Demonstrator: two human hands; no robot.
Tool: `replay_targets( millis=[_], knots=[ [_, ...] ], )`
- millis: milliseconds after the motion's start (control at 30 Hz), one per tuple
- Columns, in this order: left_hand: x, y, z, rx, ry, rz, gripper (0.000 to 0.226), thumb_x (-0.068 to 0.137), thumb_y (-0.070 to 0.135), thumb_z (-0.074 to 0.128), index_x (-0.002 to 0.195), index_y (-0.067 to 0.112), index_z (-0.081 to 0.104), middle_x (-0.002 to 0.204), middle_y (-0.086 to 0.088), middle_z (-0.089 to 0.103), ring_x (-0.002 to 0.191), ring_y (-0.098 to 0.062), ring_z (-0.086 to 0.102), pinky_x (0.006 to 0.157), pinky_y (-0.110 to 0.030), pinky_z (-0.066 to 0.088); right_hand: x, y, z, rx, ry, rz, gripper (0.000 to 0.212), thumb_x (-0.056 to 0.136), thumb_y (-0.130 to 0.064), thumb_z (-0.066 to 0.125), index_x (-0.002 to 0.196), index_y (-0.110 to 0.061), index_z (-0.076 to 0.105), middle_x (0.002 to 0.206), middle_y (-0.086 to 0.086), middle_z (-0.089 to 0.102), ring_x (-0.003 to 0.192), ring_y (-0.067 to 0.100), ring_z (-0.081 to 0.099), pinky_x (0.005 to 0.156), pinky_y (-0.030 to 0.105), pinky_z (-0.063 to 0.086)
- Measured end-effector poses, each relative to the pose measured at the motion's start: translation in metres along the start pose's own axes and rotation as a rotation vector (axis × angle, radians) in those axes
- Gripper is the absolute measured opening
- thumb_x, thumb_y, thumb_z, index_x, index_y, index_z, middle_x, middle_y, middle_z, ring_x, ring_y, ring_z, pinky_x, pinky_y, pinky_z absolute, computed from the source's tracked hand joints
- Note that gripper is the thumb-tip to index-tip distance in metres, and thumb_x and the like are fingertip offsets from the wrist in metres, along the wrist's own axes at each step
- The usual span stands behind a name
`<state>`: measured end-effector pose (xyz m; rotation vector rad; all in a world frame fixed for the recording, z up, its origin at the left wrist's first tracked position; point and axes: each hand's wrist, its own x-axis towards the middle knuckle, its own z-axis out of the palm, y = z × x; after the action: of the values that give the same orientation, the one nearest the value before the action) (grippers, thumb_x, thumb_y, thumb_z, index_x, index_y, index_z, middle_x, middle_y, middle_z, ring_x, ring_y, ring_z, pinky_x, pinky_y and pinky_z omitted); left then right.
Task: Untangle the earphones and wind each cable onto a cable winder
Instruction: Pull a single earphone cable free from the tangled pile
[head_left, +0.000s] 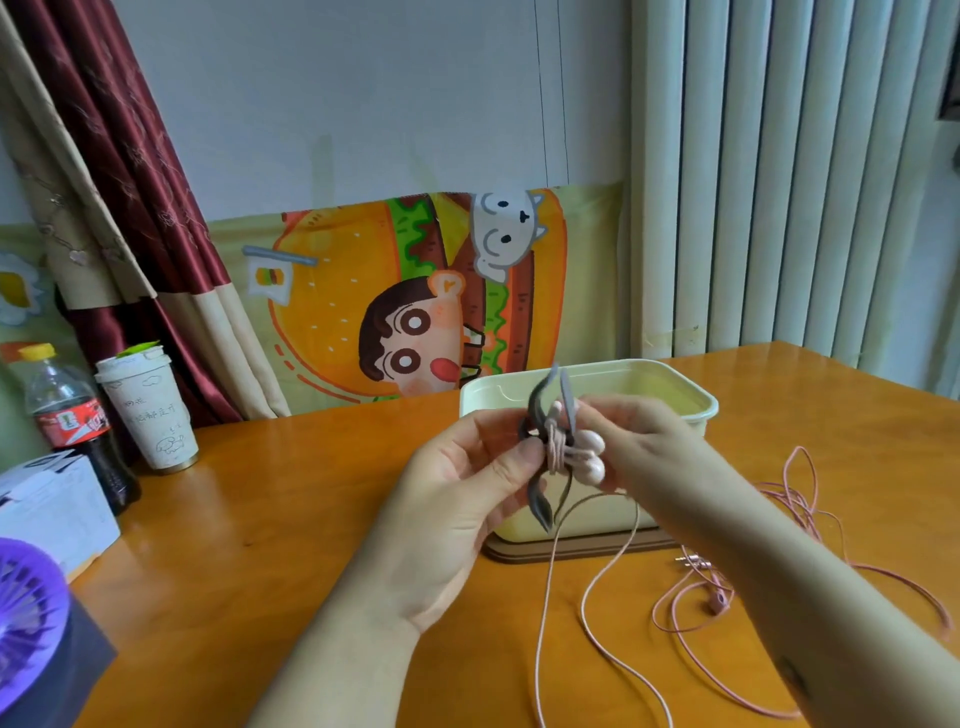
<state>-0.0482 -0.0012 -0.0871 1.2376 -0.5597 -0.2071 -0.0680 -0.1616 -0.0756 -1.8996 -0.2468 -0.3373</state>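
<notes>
A grey cable winder (540, 415) is held upright above the table between both hands. My left hand (467, 483) pinches its middle with thumb and fingers. My right hand (639, 447) grips its right side, pressing two pink earbuds (592, 457) against it. A few turns of pink cable (557, 447) wrap the winder's waist. The loose pink cable (587, 608) hangs down to the table and trails off the bottom edge. A second tangle of pink cable (800, 504) with a plug (698, 561) lies on the table at the right, partly hidden by my right forearm.
A pale yellow plastic box (691, 400) stands on a brown lid just behind my hands. A cola bottle (72, 415), a paper cup (150, 410), a white box (52, 509) and a purple fan (26, 618) crowd the left side of the orange table (291, 519).
</notes>
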Motion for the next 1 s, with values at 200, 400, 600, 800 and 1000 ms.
replay_targets(
  millis=[200, 400, 600, 800, 1000],
  knots=[
    [0.010, -0.002, -0.010, -0.184, 0.274, 0.020, 0.026, 0.075, 0.019, 0.061, 0.099, 0.016, 0.070, 0.092, -0.001, 0.075, 0.086, -0.015, 0.071, 0.080, -0.029, 0.053, -0.005, -0.003, 0.019, -0.188, -0.102, -0.081, 0.029, 0.100, -0.022, 0.043, 0.090, -0.008, 0.067, 0.068, 0.007, 0.062, 0.053, 0.009, 0.042, 0.053, 0.024, 0.035],
    [0.005, -0.003, -0.010, -0.125, 0.394, 0.018, 0.024, 0.078, 0.022, 0.063, 0.100, 0.019, 0.071, 0.094, 0.000, 0.075, 0.089, -0.013, 0.065, 0.081, -0.027, 0.046, -0.011, -0.011, 0.023, -0.498, -0.195, -0.144, 0.028, 0.099, -0.013, 0.043, 0.078, -0.023, 0.059, 0.065, -0.013, 0.057, 0.063, 0.002, 0.055, 0.058, 0.013, 0.042],
    [0.003, -0.008, -0.005, -0.098, 0.459, -0.006, 0.012, 0.089, 0.017, 0.062, 0.096, 0.019, 0.072, 0.092, -0.001, 0.074, 0.087, -0.013, 0.063, 0.073, -0.025, 0.048, -0.014, -0.016, 0.016, -0.587, -0.343, -0.035, 0.024, 0.100, -0.018, 0.043, 0.111, -0.028, 0.062, 0.080, -0.009, 0.069, 0.063, 0.003, 0.067, 0.069, 0.021, 0.056],
    [0.000, -0.009, -0.006, 0.297, 0.470, 0.157, 0.014, 0.092, 0.014, 0.062, 0.098, 0.025, 0.068, 0.089, 0.011, 0.076, 0.086, -0.003, 0.070, 0.077, -0.022, 0.053, -0.018, -0.030, 0.002, -0.547, -0.307, -0.019, 0.017, 0.097, -0.028, 0.050, 0.096, -0.023, 0.067, 0.071, -0.004, 0.071, 0.059, 0.004, 0.067, 0.059, 0.017, 0.054],
    [-0.002, -0.010, -0.005, 0.549, 0.286, 0.126, 0.016, 0.089, 0.014, 0.066, 0.098, 0.027, 0.068, 0.090, 0.014, 0.074, 0.089, -0.003, 0.069, 0.086, -0.031, 0.055, -0.015, -0.033, -0.018, -0.494, 0.049, -0.146, 0.011, 0.086, -0.032, 0.063, 0.075, -0.028, 0.065, 0.064, -0.009, 0.064, 0.057, -0.003, 0.059, 0.052, 0.014, 0.046]
  ],
)
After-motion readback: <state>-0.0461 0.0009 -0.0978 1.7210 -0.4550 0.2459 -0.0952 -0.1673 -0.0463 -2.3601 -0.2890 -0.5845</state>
